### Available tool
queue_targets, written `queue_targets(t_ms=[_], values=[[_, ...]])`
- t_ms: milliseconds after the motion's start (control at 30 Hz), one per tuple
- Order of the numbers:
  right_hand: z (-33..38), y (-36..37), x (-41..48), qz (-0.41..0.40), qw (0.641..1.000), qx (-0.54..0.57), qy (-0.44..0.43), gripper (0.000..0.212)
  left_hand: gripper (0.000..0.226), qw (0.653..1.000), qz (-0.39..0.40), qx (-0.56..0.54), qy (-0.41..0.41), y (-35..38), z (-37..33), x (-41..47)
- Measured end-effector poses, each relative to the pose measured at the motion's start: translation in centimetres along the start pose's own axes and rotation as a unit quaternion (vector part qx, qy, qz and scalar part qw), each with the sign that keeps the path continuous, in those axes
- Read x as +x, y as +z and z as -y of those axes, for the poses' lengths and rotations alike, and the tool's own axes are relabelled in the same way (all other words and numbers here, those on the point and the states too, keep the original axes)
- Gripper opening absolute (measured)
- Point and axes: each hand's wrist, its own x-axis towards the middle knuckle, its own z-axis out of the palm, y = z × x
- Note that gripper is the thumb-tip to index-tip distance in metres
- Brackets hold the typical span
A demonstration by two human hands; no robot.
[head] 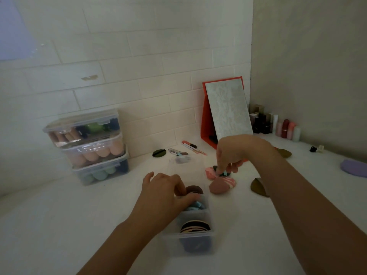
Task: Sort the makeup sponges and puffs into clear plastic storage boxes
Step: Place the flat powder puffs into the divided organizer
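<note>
A long clear divided box [210, 233] lies on the white counter with puffs standing in its compartments. My left hand [164, 192] reaches into its middle section, fingers closed around a dark brown puff [195, 189] above some blue puffs [196, 205]. My right hand [231, 153] pinches a small dark puff with a blue ribbon [223, 173] in a loose pile of pink marbled puffs [222, 184] just right of the box. An olive puff [257, 186] lies further right, partly under my forearm.
Three lidded clear boxes of sponges [93, 145] are stacked at the left wall. A red-framed mirror [226, 112] stands at the back, with cosmetic bottles [278, 124] in the corner. Pens [190, 146], a dark green puff [158, 153] and a lilac puff [354, 167] lie on the counter.
</note>
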Motion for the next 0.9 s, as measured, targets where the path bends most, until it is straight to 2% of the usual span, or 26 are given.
queue_targets(t_ms=[167,233,333,433,567,733,833,900], values=[[1.1,2.1,0.8,0.054,0.994,-0.090,0.025,0.047,0.032,0.997,0.008,0.009,0.073,-0.2,-0.2,-0.4],[1.7,2.8,0.8,0.078,0.989,-0.125,0.031,0.042,0.035,0.996,0.011,0.026,0.083,-0.3,-0.4,-0.4],[2.3,3.2,0.6,0.103,0.982,-0.155,0.035,0.022,0.043,0.995,0.019,0.087,0.052,-0.6,-1.0,-0.5],[2.3,2.8,0.3,0.053,0.989,-0.141,0.013,0.027,0.050,0.993,0.029,0.112,0.011,-0.5,-1.0,-0.5],[2.1,2.5,0.6,-0.017,0.993,-0.114,0.004,0.023,0.057,0.992,0.040,0.115,-0.039,-0.3,-0.9,-0.4],[2.2,1.8,0.6,-0.122,0.980,-0.153,-0.016,0.035,0.070,0.983,0.029,0.177,-0.039,-0.6,-1.3,-0.7],[2.6,1.0,-0.1,-0.194,0.973,-0.121,-0.042,0.037,0.063,0.988,0.023,0.149,-0.043,-0.6,-1.3,-0.6],[3.2,0.5,-0.9,-0.217,0.971,-0.076,-0.069,0.028,0.056,0.993,0.019,0.111,-0.046,-0.6,-1.4,-0.8]])
